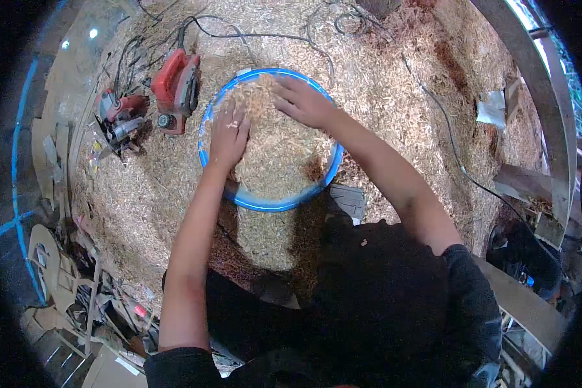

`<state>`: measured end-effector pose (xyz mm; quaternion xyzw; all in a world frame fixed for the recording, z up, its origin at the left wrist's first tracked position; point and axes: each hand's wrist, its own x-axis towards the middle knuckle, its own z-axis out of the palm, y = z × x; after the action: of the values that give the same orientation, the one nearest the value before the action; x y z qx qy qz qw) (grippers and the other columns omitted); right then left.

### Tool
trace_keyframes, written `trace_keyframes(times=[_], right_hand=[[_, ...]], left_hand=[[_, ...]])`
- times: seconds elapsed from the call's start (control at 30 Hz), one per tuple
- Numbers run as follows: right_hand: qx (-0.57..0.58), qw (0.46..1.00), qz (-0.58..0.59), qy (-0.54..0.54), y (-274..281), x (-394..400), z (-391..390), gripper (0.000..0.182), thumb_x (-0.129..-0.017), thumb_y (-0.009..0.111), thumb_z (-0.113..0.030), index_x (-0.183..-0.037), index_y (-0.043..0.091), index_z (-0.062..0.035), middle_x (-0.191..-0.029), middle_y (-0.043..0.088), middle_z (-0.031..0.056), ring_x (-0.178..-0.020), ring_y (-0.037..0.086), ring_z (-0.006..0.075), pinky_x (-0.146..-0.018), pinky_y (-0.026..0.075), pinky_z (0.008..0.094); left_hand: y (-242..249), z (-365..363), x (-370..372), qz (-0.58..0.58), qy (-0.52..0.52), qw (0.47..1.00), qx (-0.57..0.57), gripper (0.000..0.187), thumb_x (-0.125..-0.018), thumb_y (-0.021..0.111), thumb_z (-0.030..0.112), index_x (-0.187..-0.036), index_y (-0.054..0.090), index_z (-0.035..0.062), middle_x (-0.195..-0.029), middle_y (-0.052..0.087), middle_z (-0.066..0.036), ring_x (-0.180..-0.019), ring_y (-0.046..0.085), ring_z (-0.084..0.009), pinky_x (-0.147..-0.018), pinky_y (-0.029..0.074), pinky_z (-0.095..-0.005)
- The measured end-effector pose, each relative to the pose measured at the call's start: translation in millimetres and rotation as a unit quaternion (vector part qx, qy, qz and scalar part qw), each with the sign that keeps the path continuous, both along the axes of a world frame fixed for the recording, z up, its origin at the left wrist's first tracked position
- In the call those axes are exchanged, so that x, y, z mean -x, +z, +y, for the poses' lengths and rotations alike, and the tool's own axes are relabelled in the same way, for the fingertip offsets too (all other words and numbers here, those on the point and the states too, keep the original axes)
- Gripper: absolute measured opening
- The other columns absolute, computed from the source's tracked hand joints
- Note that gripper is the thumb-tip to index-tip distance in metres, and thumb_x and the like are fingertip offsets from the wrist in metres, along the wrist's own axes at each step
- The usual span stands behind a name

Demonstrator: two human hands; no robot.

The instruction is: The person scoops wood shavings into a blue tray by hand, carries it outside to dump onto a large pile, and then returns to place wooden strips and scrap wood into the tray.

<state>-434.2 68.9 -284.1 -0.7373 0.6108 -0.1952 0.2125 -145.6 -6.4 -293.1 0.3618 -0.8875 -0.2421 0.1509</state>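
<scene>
A wide, round, blue-rimmed vessel (278, 206) sits in front of me on ground covered with wood shavings. Pale wood shavings (278, 149) fill it, with a looser heap (255, 96) near its far edge. My left hand (229, 137) lies over the left part of the shavings, fingers stretched forward and a few flakes on its back. On the far right side, my right hand (302, 103) reaches across the rim, fingers apart and pointing left at the heap. The right fingertips are slightly blurred.
To the left lie a red electric planer (174, 87) and a red circular saw (121, 119). A black cable (446, 123) runs down the right side. Wooden boards (524, 184) stand at right; cut wood pieces (61, 265) are piled at lower left.
</scene>
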Motion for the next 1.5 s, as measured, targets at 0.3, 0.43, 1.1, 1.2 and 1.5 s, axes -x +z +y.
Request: trace_keyframes(times=[0.3,0.43,1.1,1.2,1.5], right_hand=[[0.032,0.995,0.045,-0.089,5.2,10.7,31.8,0.061,-0.113,0.048,-0.047,-0.162,0.049,-0.0113,-0.171,0.038,0.0246,-0.159,0.031,0.0474,-0.132,0.023,0.0556],[0.016,0.996,0.023,-0.081,-3.3,8.6,46.2,0.069,-0.112,0.048,-0.051,-0.169,0.038,-0.0140,-0.173,0.032,0.0277,-0.161,0.026,0.0478,-0.133,0.020,0.0571],[-0.012,0.998,0.007,-0.057,14.0,-45.0,96.5,0.092,-0.103,0.060,-0.064,-0.175,0.024,-0.0196,-0.176,0.021,0.0296,-0.163,0.015,0.0549,-0.131,0.012,0.0682],[0.010,0.997,-0.002,-0.073,12.1,-45.5,93.2,0.092,-0.103,0.059,-0.065,-0.174,0.025,-0.0196,-0.176,0.021,0.0304,-0.163,0.015,0.0548,-0.130,0.014,0.0673],[0.000,0.996,0.041,-0.084,20.1,-63.6,92.9,0.081,-0.106,0.057,-0.058,-0.172,0.032,-0.0183,-0.175,0.024,0.0303,-0.161,0.021,0.0560,-0.129,0.017,0.0689]], left_hand=[[-6.4,9.6,-64.2,-0.054,0.090,0.994,0.025,0.061,-0.110,0.055,0.040,-0.165,0.047,0.0147,-0.176,0.026,-0.026,-0.158,0.031,-0.0500,-0.130,0.021,-0.0617],[-25.3,17.4,-63.9,-0.083,0.083,0.992,0.037,0.068,-0.112,0.048,0.036,-0.171,0.030,0.0071,-0.175,0.020,-0.035,-0.161,0.022,-0.0535,-0.131,0.016,-0.0616],[-12.2,62.0,-23.5,-0.024,0.038,0.999,-0.021,0.073,-0.110,0.049,0.037,-0.174,0.025,0.0101,-0.179,0.010,-0.030,-0.164,0.012,-0.0530,-0.132,0.008,-0.0626],[-6.6,64.1,-14.9,-0.006,0.071,0.997,0.023,0.073,-0.110,0.050,0.036,-0.174,0.025,0.0100,-0.179,0.009,-0.030,-0.164,0.012,-0.0529,-0.132,0.008,-0.0625],[-5.6,64.8,-14.4,-0.021,0.029,0.999,-0.037,0.072,-0.110,0.052,0.034,-0.173,0.026,0.0098,-0.180,0.011,-0.027,-0.166,0.012,-0.0474,-0.133,0.008,-0.0626]])
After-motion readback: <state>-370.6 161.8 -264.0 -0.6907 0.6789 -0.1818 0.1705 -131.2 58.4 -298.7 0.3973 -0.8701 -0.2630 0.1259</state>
